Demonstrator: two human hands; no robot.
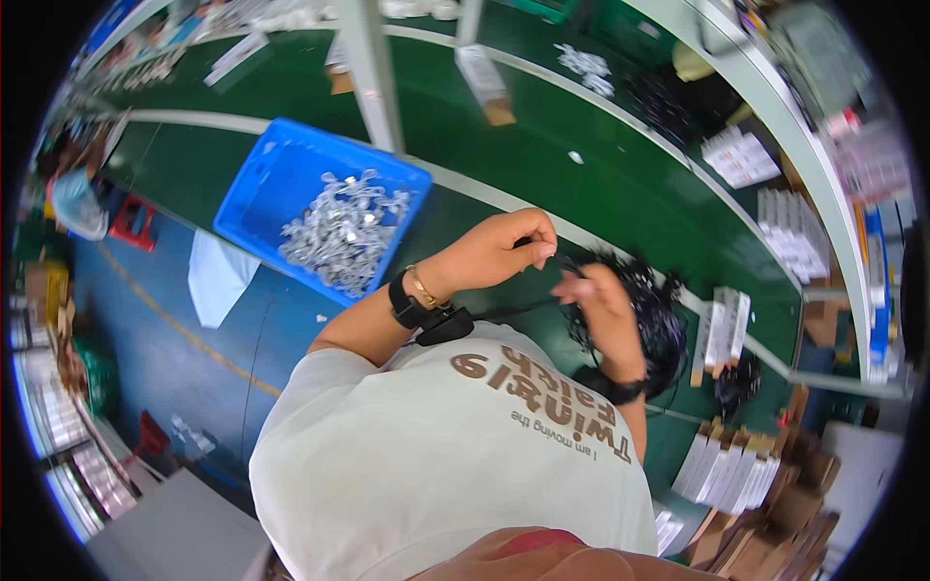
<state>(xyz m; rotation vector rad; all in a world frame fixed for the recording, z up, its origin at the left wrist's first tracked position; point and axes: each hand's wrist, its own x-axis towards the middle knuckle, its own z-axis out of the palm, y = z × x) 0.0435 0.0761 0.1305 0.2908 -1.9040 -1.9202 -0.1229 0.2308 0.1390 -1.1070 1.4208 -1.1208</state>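
My left hand (pixel 509 248) is over the green bench, thumb and fingers pinched together; what lies between them is too small to make out. Close to its right is my right hand (pixel 603 298), somewhat blurred, with its fingers closed on a thin black cable (pixel 523 308). The cable runs leftward in front of my shirt. A tangled pile of black cables (pixel 659 324) lies beside and partly behind my right hand. To the left of my left hand stands a blue bin (pixel 254 208) holding a heap of grey-white coiled cables (pixel 349 232).
White upright posts (pixel 368 77) rise from the green bench (pixel 436 116). White boxes (pixel 722 329) stand right of the cable pile, with stacked cartons (pixel 727 470) at the lower right. Left are a red stool (pixel 133 221) and blue floor (pixel 184 310).
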